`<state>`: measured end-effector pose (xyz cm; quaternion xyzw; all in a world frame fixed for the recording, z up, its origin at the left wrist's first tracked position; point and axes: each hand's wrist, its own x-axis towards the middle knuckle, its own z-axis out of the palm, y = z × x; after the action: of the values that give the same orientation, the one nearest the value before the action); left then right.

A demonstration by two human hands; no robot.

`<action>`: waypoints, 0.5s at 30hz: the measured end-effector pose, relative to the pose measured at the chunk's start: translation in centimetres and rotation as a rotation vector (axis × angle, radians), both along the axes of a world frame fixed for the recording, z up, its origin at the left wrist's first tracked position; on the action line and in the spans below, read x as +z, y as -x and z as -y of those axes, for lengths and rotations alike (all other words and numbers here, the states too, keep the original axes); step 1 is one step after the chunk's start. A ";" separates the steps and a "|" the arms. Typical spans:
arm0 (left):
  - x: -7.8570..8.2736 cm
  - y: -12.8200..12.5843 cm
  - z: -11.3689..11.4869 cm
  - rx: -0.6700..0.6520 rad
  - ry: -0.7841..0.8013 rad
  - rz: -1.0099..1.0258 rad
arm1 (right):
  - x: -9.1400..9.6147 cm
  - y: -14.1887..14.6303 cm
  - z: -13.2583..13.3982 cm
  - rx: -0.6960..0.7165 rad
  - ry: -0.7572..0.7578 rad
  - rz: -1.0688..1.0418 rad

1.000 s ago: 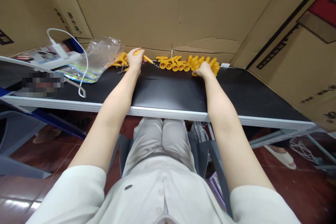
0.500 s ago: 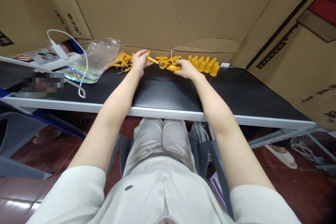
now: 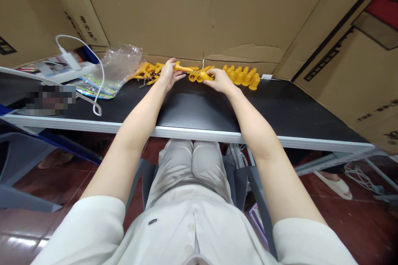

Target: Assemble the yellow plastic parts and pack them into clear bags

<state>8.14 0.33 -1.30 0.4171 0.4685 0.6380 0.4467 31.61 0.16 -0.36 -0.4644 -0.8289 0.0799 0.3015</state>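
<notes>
My left hand pinches the end of a slim yellow plastic piece between thumb and fingers, the other fingers apart. My right hand is closed on a rounded yellow plastic piece, whose far end lies close to the slim one. A short metal chain shows between the two pieces, but how they join is too small to tell. Just below them lie round yellow cup-like ends. Left of my left hand is a heap of forked yellow pieces with chains.
Several yellow peg-shaped pieces stand in rows to the right. A clear plastic bag and a white cable lie at the left of the black table. Cardboard panels wall in the back and sides.
The slim yellow piece has turned flatter, and the piece at my right hand is tilted with its left end higher. Both hands have shifted only slightly.
</notes>
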 end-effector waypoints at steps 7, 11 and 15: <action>-0.5 -0.9 0.9 -0.121 0.070 -0.189 | -1.0 -1.6 -2.3 -0.017 -0.094 0.093; -1.4 -1.8 0.8 -0.179 -0.006 -0.306 | -1.3 -1.5 -2.4 0.012 -0.121 0.140; -1.9 -1.7 0.5 -0.116 -0.165 -0.396 | -1.0 -1.0 -1.7 0.029 -0.115 0.129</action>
<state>9.82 -0.18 -3.19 0.5958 0.4683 0.5530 0.3463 32.65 1.83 -1.31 -0.4385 -0.8564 0.0065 0.2726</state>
